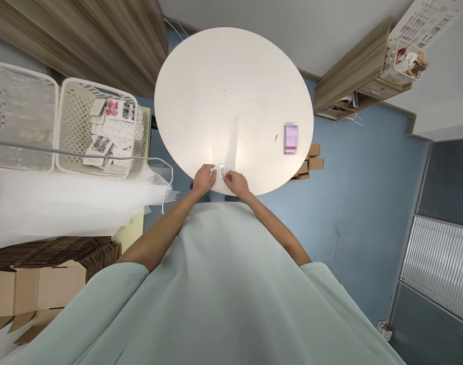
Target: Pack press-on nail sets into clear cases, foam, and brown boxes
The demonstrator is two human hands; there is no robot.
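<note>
Small card [221, 171] near frame centre, likely between hands for two-handed handling; left hand [204, 180] thumb and forefinger apart; right hand [237, 183] curled beside card, can't tell if pinching.

1. Here's the round white tabletop [223, 66], pale and smooth, filling the centre!
2. Down at the near edge, a small whitish card [221, 171] with printed detail too tiny to read.
3. Over right, a pink-purple rectangular item [291, 138], blurred out.
4. Just beside it, a little dark mark [276, 138]!
</note>
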